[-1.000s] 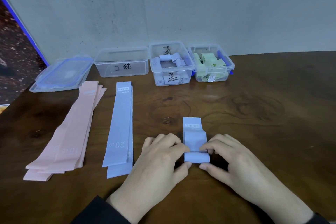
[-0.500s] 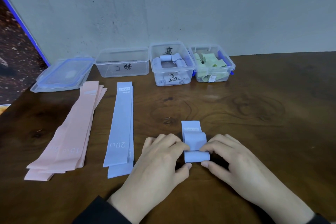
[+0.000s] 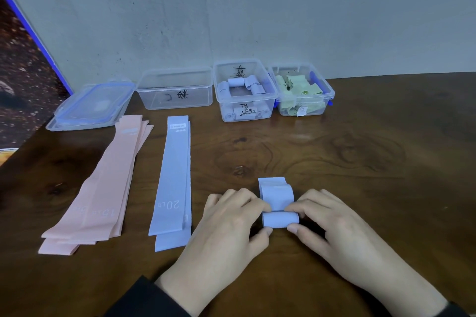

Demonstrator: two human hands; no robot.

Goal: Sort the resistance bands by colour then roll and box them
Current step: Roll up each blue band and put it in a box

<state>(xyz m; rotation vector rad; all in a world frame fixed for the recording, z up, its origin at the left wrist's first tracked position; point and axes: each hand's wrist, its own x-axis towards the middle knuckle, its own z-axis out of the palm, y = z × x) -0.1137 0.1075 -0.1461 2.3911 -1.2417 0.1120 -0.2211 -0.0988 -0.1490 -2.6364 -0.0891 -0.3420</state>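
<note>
Three clear plastic boxes stand in a row at the back of the counter (image 3: 334, 162), against the wall: an empty box (image 3: 175, 89) at the upper middle left, a box of blue rolls (image 3: 246, 90) beside it, and a box of green bands (image 3: 302, 90) touching that one on its right. One stack of lids (image 3: 90, 105) lies at the upper left, just beside the empty box. How many lids are in it cannot be told.

Two piles of flat bands lie in the left half of the frame. The pink pile (image 3: 103, 188) holds several bands fanned over each other; the exact count is unclear. The blue pile (image 3: 172, 183), to its right, shows two bands, the upper one printed "20 LB".

One more blue band (image 3: 279, 203) sits at lower centre, between the two hands. Its near end is wound into a tight roll lying crosswise, and the loose rest arches up behind the roll and lies flat beyond.

Each hand makes a pinching grip on the roll: the left hand (image 3: 231, 229) holds its left end and the right hand (image 3: 332, 229) its right end, thumbs under the near edge, fingers curled over the top.
</note>
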